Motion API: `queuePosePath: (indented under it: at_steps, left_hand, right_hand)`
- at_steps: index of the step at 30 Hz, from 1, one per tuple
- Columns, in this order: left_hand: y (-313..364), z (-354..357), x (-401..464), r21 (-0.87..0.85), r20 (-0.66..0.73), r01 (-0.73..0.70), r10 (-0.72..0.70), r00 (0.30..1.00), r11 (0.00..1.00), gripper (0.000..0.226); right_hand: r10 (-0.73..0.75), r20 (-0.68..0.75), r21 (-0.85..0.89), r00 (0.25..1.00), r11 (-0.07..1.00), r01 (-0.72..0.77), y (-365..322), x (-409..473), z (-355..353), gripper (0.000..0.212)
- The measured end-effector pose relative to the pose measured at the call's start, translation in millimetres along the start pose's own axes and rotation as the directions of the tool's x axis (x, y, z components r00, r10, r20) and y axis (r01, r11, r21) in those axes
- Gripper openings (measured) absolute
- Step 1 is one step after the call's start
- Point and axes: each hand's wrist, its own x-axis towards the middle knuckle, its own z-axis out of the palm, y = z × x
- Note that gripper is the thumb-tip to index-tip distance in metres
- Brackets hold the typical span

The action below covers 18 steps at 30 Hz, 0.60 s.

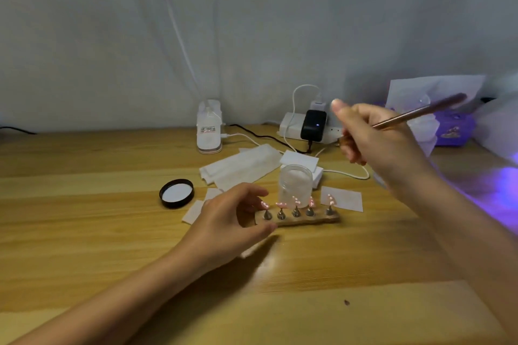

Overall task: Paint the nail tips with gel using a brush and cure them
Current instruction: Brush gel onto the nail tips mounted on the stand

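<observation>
A wooden strip stand [308, 221] lies on the table and carries several metal pegs topped with pink nail tips [296, 201]. My left hand [232, 218] grips the stand's left end between thumb and fingers. Behind the stand is a clear open jar [295, 183]; its black lid [176, 193] lies upturned to the left. My right hand [375, 140] is raised above and to the right of the jar, shut on a copper-coloured brush [420, 113] whose handle points up to the right. The bristle end is hidden by the hand.
White wipes [241, 166] and paper pieces [343, 199] lie around the jar. A white bottle [209, 127], a power strip with a black adapter [313, 125] and cables stand at the back. Purple light glows at the right edge [504, 176] beside a purple box [452, 129].
</observation>
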Motion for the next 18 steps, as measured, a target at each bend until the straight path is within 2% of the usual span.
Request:
queuePosePath:
  at_steps: [5, 12, 18]
  left_hand:
    - [0.0, 2.3, 1.2, -0.031, -0.07, -0.003, 0.001, 0.998, 1.0, 0.014]
    - [1.8, 0.9, 1.7, -0.01, -0.095, -0.03, 0.029, 0.995, 1.0, 0.015]
    - [2.4, 1.0, 0.4, -0.04, -0.091, -0.008, 0.004, 0.996, 0.999, 0.012]
  right_hand:
    - [-0.033, 0.069, -0.189, 0.997, 0.981, 0.046, 15.2, 9.7, 10.4, 0.037]
    - [-0.01, 0.27, -0.457, 0.963, 0.879, 0.138, 24.8, 14.7, 34.9, 0.033]
    - [-0.021, 0.262, -0.408, 0.965, 0.904, 0.131, 24.3, 18.5, 38.6, 0.033]
